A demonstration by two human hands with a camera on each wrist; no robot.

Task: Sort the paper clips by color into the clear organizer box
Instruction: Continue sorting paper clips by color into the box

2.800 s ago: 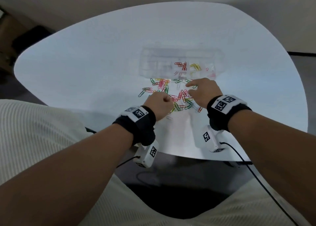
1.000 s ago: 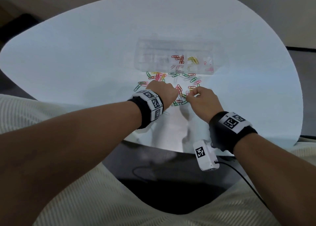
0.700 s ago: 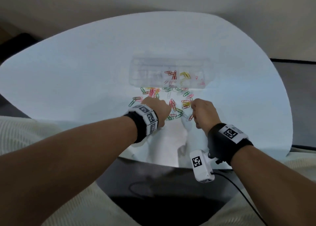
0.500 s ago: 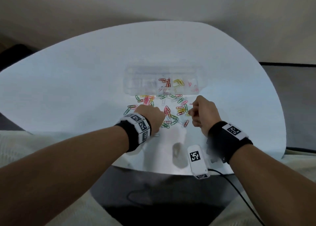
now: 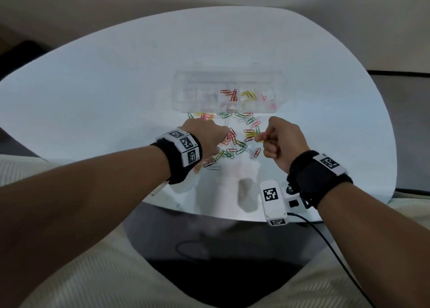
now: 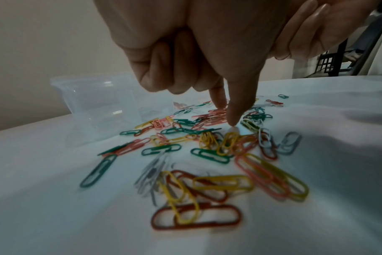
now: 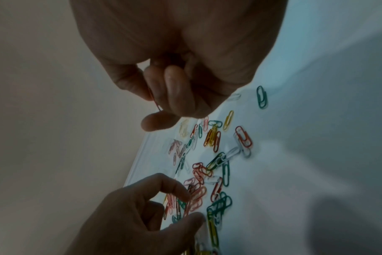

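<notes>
Loose paper clips [image 5: 235, 142] in several colours lie in a pile in front of the clear organizer box [image 5: 186, 103]. Red clips [image 5: 229, 94], yellow clips [image 5: 247, 95] and pink clips [image 5: 270, 103] lie in separate compartments. My right hand [image 5: 266, 137] hovers just right of the pile and pinches a reddish paper clip [image 5: 260, 136] between thumb and forefinger [image 7: 155, 101]. My left hand [image 6: 228, 117] is over the pile's left part. Its outer fingers are curled, and its forefinger and thumb tips rest on the clips. In the right wrist view they stand slightly apart [image 7: 192, 207] and lift nothing.
The white rounded table [image 5: 116, 86] stretches wide to the left, right and behind the box [image 6: 94, 96]. A white wrist camera [image 5: 273, 199] with a black cable hangs at the table's near edge. My lap is below.
My right hand has risen off the pile with a reddish clip pinched in it. My left hand has stayed on the pile's left part. The head view has tilted.
</notes>
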